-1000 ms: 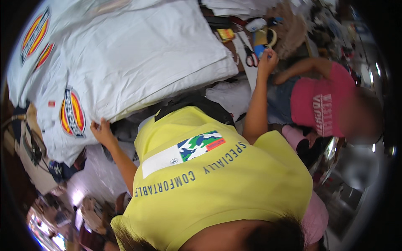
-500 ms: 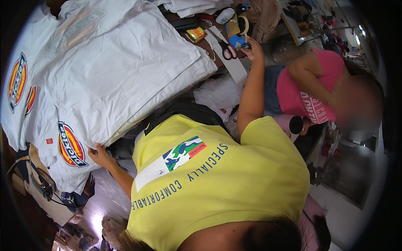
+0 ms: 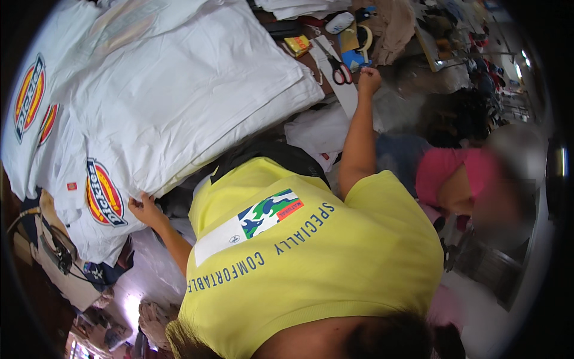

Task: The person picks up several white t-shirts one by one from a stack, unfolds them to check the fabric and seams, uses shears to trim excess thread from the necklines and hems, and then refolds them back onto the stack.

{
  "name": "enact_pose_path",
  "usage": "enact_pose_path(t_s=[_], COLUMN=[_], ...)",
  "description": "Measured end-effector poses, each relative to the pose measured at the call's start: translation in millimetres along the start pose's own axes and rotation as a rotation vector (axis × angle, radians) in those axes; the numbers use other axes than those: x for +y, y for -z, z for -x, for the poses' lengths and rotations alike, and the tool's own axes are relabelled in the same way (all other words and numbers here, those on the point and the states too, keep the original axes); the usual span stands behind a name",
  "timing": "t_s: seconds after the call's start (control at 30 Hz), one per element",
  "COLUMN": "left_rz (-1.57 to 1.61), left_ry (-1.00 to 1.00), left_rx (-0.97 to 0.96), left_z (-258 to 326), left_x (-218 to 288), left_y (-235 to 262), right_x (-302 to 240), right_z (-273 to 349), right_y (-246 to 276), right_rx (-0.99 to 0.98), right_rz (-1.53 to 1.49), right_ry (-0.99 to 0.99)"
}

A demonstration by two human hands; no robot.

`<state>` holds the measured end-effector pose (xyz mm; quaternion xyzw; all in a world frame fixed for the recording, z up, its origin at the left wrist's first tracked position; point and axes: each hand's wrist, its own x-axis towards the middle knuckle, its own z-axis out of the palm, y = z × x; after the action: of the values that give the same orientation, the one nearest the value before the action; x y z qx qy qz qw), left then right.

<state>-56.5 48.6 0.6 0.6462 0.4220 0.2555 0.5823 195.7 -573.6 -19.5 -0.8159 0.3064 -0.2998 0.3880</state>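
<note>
Okay, so the left hand (image 3: 145, 210) is at the near edge of the white shirts (image 3: 197, 90), which are spread over the left side, right beside a red, yellow and navy print (image 3: 105, 194). Its fingers are slightly bent and the tips meet the fabric edge; can't tell if cloth is actually pinched between them. My guess is that contact there helps keep the edge from sliding about.

The right hand (image 3: 369, 81) is over on the far right, arm reached out, fingers curled in pretty tight. Can't tell if there's anything inside them.

It's just right of the scissors (image 3: 342, 74), which lie over a long white strip (image 3: 345, 94) with the handles pointing roughly toward the person, probably so they're easy to grab. A blue item (image 3: 353, 58) and a tape roll (image 3: 366, 37) sit just beyond that hand, plus a yellow packet (image 3: 297, 45) farther left on the brown table (image 3: 310, 63). Small stuff seems bunched at that side because the shirts hog so much room. Someone in a pink top (image 3: 427, 176) is off to the right.
</note>
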Motion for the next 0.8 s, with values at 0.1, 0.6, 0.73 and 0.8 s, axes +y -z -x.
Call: enact_pose_path(t_s=[0.1, 0.6, 0.73, 0.8], left_rz=[-0.037, -0.852, -0.830, -0.809], left_ry=[0.028, -0.826, -0.808, -0.799], left_rx=[-0.014, -0.774, -0.764, -0.756], left_z=[0.2, 43.4, 44.8, 45.7], left_x=[4.4, 64.0, 59.9, 58.9], left_y=[-2.9, -46.4, -43.2, -42.6], right_x=[42.7, -237.4, -249.1, -258.1], right_z=[-15.0, 249.1, 302.1, 314.5], right_y=[12.3, -59.3, -85.0, -90.2], right_rx=[0.029, -1.670, -1.667, -1.661], right_rz=[0.007, 0.066, 0.195, 0.222], right_ry=[0.124, 0.642, 1.074, 1.165])
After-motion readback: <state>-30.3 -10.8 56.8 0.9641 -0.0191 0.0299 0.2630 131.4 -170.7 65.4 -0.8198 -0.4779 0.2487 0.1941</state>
